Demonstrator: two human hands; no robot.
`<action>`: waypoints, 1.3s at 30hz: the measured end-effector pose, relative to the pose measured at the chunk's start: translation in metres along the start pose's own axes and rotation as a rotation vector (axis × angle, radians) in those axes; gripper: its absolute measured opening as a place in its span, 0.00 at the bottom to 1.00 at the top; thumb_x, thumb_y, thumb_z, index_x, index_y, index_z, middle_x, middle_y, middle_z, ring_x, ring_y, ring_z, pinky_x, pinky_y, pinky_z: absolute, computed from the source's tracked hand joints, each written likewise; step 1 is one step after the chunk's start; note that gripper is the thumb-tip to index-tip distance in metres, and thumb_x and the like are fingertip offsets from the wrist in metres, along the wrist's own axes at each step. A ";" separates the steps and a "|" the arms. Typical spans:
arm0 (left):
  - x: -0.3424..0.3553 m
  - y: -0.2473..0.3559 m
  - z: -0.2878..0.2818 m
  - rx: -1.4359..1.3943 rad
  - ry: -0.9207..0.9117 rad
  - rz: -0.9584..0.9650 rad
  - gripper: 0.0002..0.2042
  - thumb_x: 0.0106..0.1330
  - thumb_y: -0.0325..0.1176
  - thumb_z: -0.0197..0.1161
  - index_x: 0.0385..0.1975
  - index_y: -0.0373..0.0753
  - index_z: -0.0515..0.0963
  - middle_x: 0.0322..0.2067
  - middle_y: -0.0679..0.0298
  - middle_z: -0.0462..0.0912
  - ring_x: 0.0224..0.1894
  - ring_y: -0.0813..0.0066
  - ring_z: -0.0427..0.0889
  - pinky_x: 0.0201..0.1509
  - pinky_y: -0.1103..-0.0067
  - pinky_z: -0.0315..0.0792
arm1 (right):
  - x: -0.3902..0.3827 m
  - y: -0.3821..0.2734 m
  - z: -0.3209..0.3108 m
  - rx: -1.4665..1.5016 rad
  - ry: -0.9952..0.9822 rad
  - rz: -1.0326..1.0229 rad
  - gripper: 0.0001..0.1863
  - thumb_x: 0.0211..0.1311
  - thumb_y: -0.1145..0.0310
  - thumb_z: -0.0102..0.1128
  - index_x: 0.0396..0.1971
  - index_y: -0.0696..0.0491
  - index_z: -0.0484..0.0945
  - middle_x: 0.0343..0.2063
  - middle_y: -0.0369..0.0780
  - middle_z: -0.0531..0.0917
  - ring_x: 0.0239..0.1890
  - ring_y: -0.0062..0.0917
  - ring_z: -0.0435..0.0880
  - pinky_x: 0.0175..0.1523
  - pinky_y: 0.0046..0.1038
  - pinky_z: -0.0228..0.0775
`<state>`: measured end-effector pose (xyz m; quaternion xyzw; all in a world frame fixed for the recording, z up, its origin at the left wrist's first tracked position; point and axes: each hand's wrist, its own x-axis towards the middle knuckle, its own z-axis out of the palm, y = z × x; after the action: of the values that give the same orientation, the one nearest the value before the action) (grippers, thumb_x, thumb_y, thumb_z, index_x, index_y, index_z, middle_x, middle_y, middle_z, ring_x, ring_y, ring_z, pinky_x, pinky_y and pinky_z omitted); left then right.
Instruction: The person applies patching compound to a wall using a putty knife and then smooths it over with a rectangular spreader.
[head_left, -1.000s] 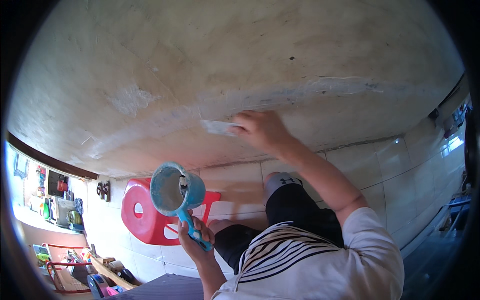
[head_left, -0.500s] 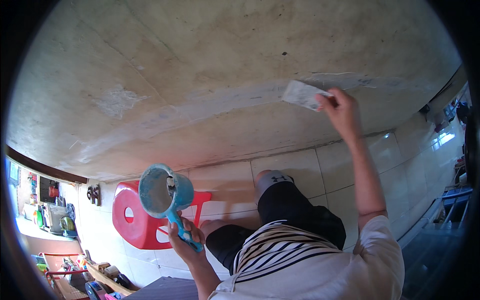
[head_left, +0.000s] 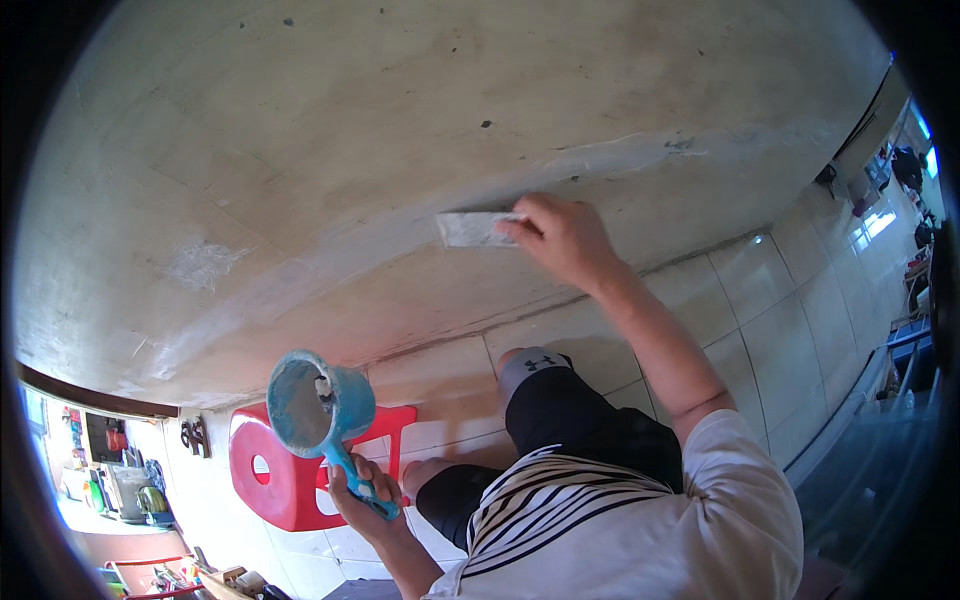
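Note:
My right hand [head_left: 566, 238] pinches a flat, whitish scraper [head_left: 470, 229] against the beige wall [head_left: 350, 120]. The scraper lies along a pale grey band of filler [head_left: 375, 228] that runs slantwise across the wall. My left hand [head_left: 368, 505] is wrapped round the handle of a blue dipper [head_left: 350, 400], held up over the red stool. Whitish paste coats the dipper's inside, and a small dark and light object [head_left: 323, 392] rests at its inner edge; its kind I cannot make out.
A red plastic stool [head_left: 270, 490] stands on the tiled floor [head_left: 450, 365] at left, beside my knees. Sandals [head_left: 194, 436] lie by the wall's left end. Shelves and household things [head_left: 125, 480] fill the far left. Bluish furniture [head_left: 860, 480] stands at the right.
My right hand has swept the scraper leftward and slightly down along the band. The dipper stays in my left hand, a little lower in view. The whole view has shifted somewhat.

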<state>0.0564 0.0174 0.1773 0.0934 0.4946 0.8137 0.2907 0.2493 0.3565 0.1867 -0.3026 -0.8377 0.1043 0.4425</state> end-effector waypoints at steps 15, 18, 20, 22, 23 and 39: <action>-0.008 -0.003 -0.032 -0.038 -0.078 -0.018 0.19 0.73 0.42 0.47 0.49 0.30 0.73 0.21 0.68 0.72 0.10 0.84 0.65 0.06 0.84 0.61 | -0.047 0.055 -0.137 0.242 -0.024 0.134 0.11 0.62 0.63 0.67 0.30 0.55 0.79 0.21 0.37 0.83 0.19 0.20 0.79 0.24 0.25 0.67; -0.012 -0.004 -0.035 -0.037 -0.035 -0.038 0.19 0.73 0.43 0.47 0.49 0.31 0.73 0.21 0.69 0.72 0.10 0.84 0.64 0.07 0.85 0.60 | -0.028 0.015 -0.103 0.013 -0.003 -0.119 0.13 0.61 0.61 0.68 0.28 0.55 0.78 0.22 0.39 0.83 0.20 0.22 0.80 0.26 0.26 0.68; -0.015 -0.005 -0.033 -0.017 -0.069 -0.033 0.19 0.73 0.43 0.47 0.49 0.31 0.73 0.21 0.69 0.73 0.10 0.84 0.64 0.07 0.86 0.59 | -0.030 0.017 -0.101 -0.069 0.050 -0.105 0.14 0.61 0.61 0.69 0.26 0.55 0.77 0.22 0.39 0.84 0.21 0.18 0.79 0.26 0.24 0.66; -0.015 -0.004 -0.032 -0.004 -0.074 -0.029 0.20 0.73 0.43 0.47 0.49 0.31 0.73 0.21 0.69 0.73 0.10 0.85 0.64 0.08 0.86 0.60 | -0.026 0.025 -0.101 -0.043 0.066 0.034 0.15 0.61 0.59 0.68 0.26 0.55 0.76 0.21 0.39 0.85 0.20 0.18 0.78 0.26 0.24 0.66; -0.014 -0.004 -0.030 0.004 -0.089 -0.025 0.18 0.73 0.42 0.47 0.48 0.32 0.73 0.21 0.69 0.72 0.11 0.85 0.64 0.08 0.86 0.59 | -0.027 0.031 -0.107 -0.044 0.096 0.091 0.16 0.62 0.59 0.68 0.26 0.56 0.76 0.21 0.38 0.85 0.19 0.17 0.77 0.25 0.24 0.66; -0.008 -0.001 -0.035 0.004 -0.043 -0.061 0.18 0.73 0.43 0.47 0.46 0.34 0.73 0.20 0.70 0.71 0.10 0.85 0.65 0.06 0.85 0.60 | -0.052 0.054 -0.143 0.195 -0.048 0.186 0.12 0.67 0.61 0.61 0.30 0.55 0.77 0.23 0.37 0.85 0.22 0.20 0.79 0.28 0.26 0.69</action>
<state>0.0476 -0.0131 0.1603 0.0965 0.4924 0.8012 0.3260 0.4090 0.3554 0.2118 -0.3317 -0.8023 0.2329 0.4382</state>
